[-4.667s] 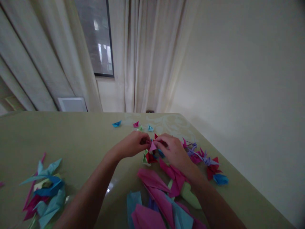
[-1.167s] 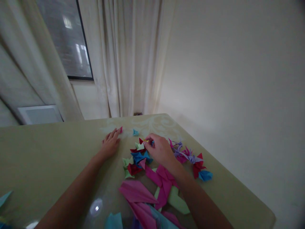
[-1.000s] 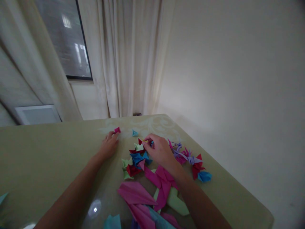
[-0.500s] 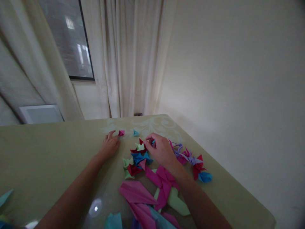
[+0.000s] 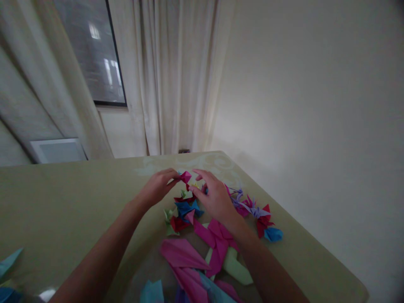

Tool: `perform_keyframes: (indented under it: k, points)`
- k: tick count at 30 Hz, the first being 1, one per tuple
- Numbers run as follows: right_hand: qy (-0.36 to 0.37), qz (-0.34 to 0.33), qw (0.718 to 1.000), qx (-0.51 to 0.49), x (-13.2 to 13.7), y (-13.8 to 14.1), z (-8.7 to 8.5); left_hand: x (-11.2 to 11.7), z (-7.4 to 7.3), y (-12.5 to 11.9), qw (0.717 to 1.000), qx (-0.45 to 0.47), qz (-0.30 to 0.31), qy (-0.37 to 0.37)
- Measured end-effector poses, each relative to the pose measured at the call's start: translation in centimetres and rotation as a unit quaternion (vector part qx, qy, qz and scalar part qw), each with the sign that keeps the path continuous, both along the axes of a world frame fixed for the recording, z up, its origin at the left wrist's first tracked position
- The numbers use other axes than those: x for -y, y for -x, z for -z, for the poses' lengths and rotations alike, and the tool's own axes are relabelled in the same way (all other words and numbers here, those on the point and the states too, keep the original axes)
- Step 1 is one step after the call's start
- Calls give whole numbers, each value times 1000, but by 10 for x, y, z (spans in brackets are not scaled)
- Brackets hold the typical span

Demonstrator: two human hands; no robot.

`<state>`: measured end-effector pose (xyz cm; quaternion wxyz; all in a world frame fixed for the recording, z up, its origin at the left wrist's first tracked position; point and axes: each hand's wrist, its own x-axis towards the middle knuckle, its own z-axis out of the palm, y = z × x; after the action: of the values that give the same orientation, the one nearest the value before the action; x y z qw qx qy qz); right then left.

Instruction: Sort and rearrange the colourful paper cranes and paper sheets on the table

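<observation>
Between the thumb and fingers of my left hand (image 5: pixel 162 184) is a small pink folded-paper piece (image 5: pixel 186 176), raised over the far part of the table. Facing it, my right hand (image 5: pixel 212 191) has its thumb and fingers apart, and nothing shows between them. Just below both hands lies a cluster of small origami pieces: blue (image 5: pixel 187 208), dark red (image 5: pixel 179 224) and light green (image 5: pixel 170 223). A light blue piece is mostly hidden behind the pink one. Nearer to me, a large pink folded paper (image 5: pixel 184 254) lies beside a pink woven-looking fold (image 5: pixel 217 240).
Along the right side lie purple folded paper (image 5: pixel 252 209), a red piece (image 5: pixel 263 221) and a blue piece (image 5: pixel 273 234). Light blue papers (image 5: pixel 9 264) sit at the left edge. The table (image 5: pixel 78 202) meets a wall at right and curtains (image 5: pixel 179 84) behind.
My left hand has picked up the pink piece from the table and carried it right, towards my right hand. My right hand's fingers have spread from a pinch.
</observation>
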<state>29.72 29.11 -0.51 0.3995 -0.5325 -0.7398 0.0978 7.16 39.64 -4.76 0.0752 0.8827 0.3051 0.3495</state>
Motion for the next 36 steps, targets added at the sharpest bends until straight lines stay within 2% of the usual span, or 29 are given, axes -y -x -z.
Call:
perform_keyframes:
  k: [3, 5, 7, 10, 13, 16, 18, 22, 27, 29, 32, 34, 36]
  points:
    - [-18, -15, 1000, 18, 1, -1, -3, 19, -22, -12, 998, 10, 58, -34]
    - [-23, -10, 999, 30, 1, -3, -6, 25, -26, -15, 997, 12, 60, -36]
    - [-20, 7, 999, 32, 2, -3, -7, 24, -22, -16, 998, 50, 21, -22]
    - [12, 11, 999, 35, 3, -3, -8, 11, -4, -13, 989, 125, -81, 20]
    - [51, -14, 997, 60, 5, -3, -8, -15, 22, -13, 984, 87, -142, 61]
    - [53, -18, 995, 78, 7, -5, -13, -42, 46, -23, 982, 30, -159, 95]
    - [48, -9, 996, 77, 8, -8, -19, -56, 57, -34, 981, 8, -159, 114]
    - [31, 9, 998, 49, 13, -16, -32, -66, 64, -48, 974, -38, -162, 151]
    - [-2, 12, 1000, 25, 17, -19, -38, -54, 56, -39, 968, -41, -182, 168]
    - [2, 12, 1000, 21, 18, -17, -38, -44, 46, -32, 966, -20, -197, 167]
    - [12, -13, 1000, 21, 20, -10, -34, -19, 24, -22, 966, 18, -205, 159]
    - [0, -35, 999, 20, 22, -4, -30, 8, 6, -18, 973, 43, -173, 149]
    - [-23, -51, 998, 12, 22, 3, -25, 41, -12, -15, 984, 74, -89, 137]
